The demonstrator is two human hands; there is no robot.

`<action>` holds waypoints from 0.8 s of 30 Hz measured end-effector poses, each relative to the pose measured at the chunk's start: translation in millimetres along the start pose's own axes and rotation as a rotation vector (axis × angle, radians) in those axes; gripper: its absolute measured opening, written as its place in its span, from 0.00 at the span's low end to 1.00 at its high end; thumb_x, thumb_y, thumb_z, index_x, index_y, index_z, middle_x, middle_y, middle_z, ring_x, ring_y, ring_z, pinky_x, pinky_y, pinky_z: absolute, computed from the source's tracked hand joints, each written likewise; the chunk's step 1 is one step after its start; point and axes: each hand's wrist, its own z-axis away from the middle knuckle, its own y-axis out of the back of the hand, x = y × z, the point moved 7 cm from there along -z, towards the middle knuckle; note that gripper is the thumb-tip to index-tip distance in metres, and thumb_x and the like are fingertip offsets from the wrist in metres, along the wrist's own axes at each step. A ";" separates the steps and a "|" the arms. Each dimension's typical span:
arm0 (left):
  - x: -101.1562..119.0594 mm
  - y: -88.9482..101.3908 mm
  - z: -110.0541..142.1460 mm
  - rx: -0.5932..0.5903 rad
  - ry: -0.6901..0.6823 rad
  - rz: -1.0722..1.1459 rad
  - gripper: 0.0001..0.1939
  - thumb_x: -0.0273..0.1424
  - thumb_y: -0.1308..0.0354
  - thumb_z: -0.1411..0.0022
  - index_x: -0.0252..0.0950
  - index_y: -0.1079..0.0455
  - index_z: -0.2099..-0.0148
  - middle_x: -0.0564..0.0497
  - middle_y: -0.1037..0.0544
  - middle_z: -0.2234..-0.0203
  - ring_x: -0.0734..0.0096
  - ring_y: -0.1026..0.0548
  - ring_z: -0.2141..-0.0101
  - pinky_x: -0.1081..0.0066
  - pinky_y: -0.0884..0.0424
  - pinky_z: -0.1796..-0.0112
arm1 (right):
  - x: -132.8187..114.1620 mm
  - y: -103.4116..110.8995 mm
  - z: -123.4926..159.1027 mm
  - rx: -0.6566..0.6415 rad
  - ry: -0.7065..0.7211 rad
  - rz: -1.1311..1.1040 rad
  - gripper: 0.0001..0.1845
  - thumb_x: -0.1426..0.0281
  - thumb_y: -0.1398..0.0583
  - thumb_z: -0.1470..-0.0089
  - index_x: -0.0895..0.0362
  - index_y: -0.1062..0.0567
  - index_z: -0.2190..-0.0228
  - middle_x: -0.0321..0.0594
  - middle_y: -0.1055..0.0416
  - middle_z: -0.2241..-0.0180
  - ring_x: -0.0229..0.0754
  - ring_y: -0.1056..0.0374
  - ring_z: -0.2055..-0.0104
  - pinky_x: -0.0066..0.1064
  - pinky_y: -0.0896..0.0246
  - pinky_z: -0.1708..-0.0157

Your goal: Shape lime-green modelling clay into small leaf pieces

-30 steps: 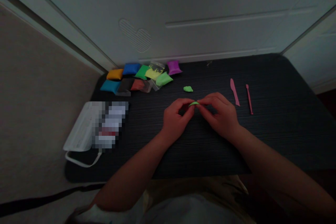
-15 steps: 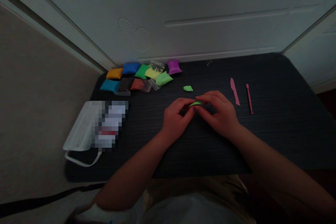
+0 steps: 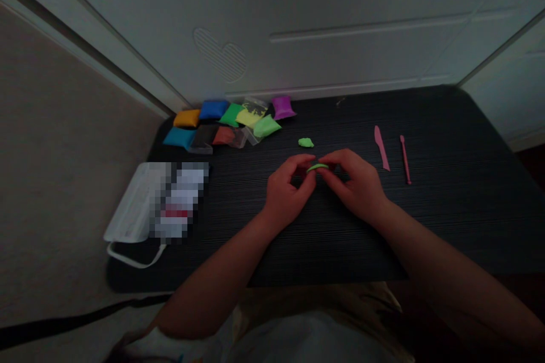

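Between the fingertips of both hands I pinch a thin, slightly arched piece of light green modelling clay (image 3: 317,167). My left hand (image 3: 288,187) grips its left end, thumb below and fingers above. At the other end, my right hand (image 3: 355,181) does the same with thumb and fingers. Just beyond the fingers a small light green lump of clay (image 3: 305,142) lies on the dark table. To the right of my right hand lie a pink plastic clay knife (image 3: 382,148) and a thin pink modelling stick (image 3: 405,160).
Several clay packets, among them a light green packet (image 3: 266,126), a purple packet (image 3: 283,107) and a blue packet (image 3: 213,109), lie at the back left. A white face mask (image 3: 131,204) and a blurred-out flat object (image 3: 183,198) are at the left. A white panel (image 3: 340,62) stands behind the black table (image 3: 460,193).
My fingers have shifted slightly along the green piece, baring more of its arched edge. My right index finger has moved a little. The other things stay put.
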 end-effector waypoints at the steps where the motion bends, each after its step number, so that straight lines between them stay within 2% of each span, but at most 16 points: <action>1: 0.5 0.4 0.1 0.004 -0.004 0.006 0.14 0.25 0.47 0.45 0.39 0.37 0.54 0.51 0.28 0.67 0.72 0.28 0.67 0.69 0.30 0.63 | 1.1 -0.5 0.3 -0.005 -0.014 0.007 0.08 0.72 0.43 0.50 0.54 0.30 0.64 0.38 0.30 0.69 0.40 0.34 0.67 0.32 0.38 0.67; 9: 2.5 1.8 0.6 0.007 -0.036 -0.008 0.13 0.25 0.47 0.44 0.38 0.37 0.55 0.50 0.28 0.66 0.72 0.28 0.66 0.69 0.30 0.62 | 2.7 -1.9 0.0 -0.021 -0.026 0.039 0.10 0.71 0.43 0.50 0.55 0.30 0.62 0.38 0.28 0.68 0.39 0.33 0.68 0.32 0.38 0.67; 16: 3.5 3.1 -0.1 0.036 -0.044 -0.063 0.12 0.26 0.47 0.44 0.37 0.36 0.56 0.51 0.28 0.68 0.73 0.28 0.67 0.70 0.30 0.64 | 2.2 0.2 -1.7 -0.014 -0.016 -0.011 0.06 0.74 0.43 0.51 0.55 0.29 0.67 0.40 0.30 0.67 0.41 0.34 0.62 0.35 0.39 0.61; 24: 3.1 4.6 -0.5 0.055 -0.050 -0.116 0.09 0.26 0.46 0.45 0.37 0.34 0.60 0.52 0.27 0.69 0.74 0.28 0.70 0.71 0.30 0.65 | 2.4 -0.1 -1.6 -0.017 -0.035 -0.040 0.06 0.73 0.42 0.51 0.55 0.29 0.67 0.38 0.29 0.69 0.40 0.34 0.65 0.33 0.38 0.66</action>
